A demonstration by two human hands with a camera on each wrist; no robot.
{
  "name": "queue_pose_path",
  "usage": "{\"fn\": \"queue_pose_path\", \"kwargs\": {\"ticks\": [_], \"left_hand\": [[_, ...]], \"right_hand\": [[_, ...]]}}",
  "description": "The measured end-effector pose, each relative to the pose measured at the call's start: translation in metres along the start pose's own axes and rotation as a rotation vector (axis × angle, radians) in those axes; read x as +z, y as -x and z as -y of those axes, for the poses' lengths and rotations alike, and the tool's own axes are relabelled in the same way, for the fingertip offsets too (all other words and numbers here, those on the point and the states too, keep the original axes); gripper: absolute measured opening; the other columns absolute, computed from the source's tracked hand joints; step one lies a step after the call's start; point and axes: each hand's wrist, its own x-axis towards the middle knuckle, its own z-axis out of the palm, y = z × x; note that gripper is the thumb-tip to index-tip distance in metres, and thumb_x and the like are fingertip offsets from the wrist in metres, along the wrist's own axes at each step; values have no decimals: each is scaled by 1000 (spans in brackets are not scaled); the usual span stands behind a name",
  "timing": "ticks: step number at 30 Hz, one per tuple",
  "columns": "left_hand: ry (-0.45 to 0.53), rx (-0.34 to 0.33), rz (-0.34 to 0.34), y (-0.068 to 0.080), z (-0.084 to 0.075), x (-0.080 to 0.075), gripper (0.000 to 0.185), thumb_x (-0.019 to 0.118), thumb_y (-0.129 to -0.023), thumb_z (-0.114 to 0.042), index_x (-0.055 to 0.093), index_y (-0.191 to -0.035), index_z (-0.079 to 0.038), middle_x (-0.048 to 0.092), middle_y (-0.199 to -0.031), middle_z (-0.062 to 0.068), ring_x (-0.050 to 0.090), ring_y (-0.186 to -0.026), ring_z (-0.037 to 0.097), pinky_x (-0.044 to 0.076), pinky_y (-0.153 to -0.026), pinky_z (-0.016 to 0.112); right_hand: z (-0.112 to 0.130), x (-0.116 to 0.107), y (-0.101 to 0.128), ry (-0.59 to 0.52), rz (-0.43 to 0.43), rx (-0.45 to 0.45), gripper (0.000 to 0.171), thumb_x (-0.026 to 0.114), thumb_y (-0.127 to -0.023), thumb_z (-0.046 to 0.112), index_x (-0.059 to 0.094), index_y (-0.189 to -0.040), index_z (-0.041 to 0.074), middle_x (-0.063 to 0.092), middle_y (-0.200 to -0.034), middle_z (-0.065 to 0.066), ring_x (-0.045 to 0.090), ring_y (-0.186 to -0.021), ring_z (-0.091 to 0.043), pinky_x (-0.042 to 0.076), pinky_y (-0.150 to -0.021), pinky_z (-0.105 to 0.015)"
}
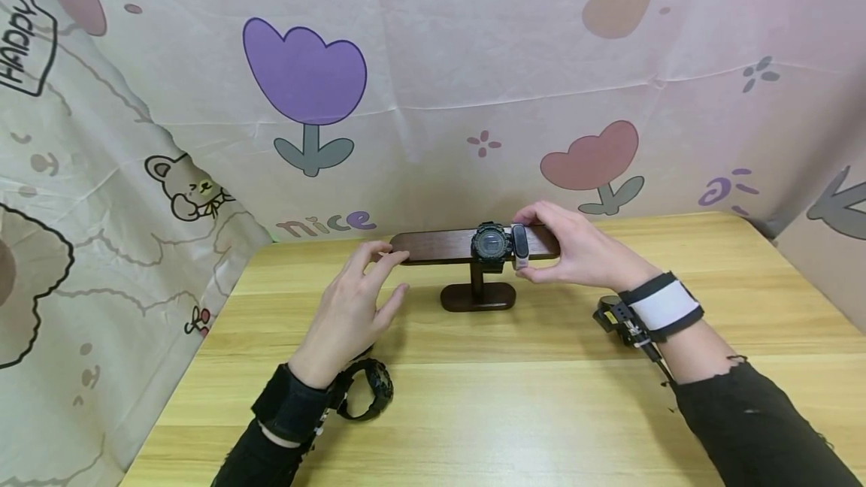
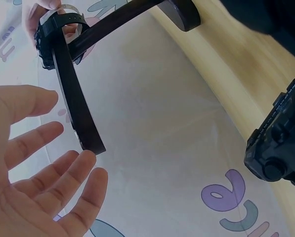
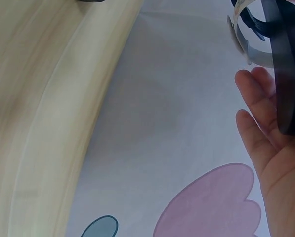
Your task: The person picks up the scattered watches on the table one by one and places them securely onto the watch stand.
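A dark wooden T-shaped watch stand [image 1: 467,244] sits toward the back of a pale wooden table [image 1: 541,397]; its long flat bar rests on a short post with an oval foot. A chunky black round-faced watch [image 1: 490,243] is wrapped around the bar's middle; just beside it, on its right, sits a slim fitness band [image 1: 520,245] with a dark oblong face and pale strap. The right hand [image 1: 575,246] curls its fingers and thumb around the band and the bar's right end. The left hand [image 1: 352,307] hovers with fingers spread and loose, fingertips near the bar's left end, gripping nothing.
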Motion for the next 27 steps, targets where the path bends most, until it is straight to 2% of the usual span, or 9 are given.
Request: {"fn": "queue_pose_path", "kwargs": {"ticks": [9,18,27], "left_hand": [[-4,14,-8,0,0,0,46,80,-96,-16,68,-140,-10,61,-138,17,68,-98,28,59,-69,37],[0,21,-2,0,-3,-3,45,78,-97,-14,67,-140,-11,62,-137,14,68,-103,29,60,-74,40],[9,80,-33,-1,-9,-4,45,80,-94,-12,68,-138,-9,65,-130,13,68,-106,28,61,-80,41]], "right_hand": [[0,-3,4,-24,7,22,69,96,-79,32,60,-136,16,67,-126,4,63,-104,-9,56,-83,-28],[0,-11,16,-4,12,82,72,94,-82,41,60,-141,19,66,-132,7,62,-116,-8,51,-99,-26],[-6,-20,32,18,22,139,80,95,-81,42,57,-146,16,65,-135,5,61,-128,-15,49,-113,-48]]}}
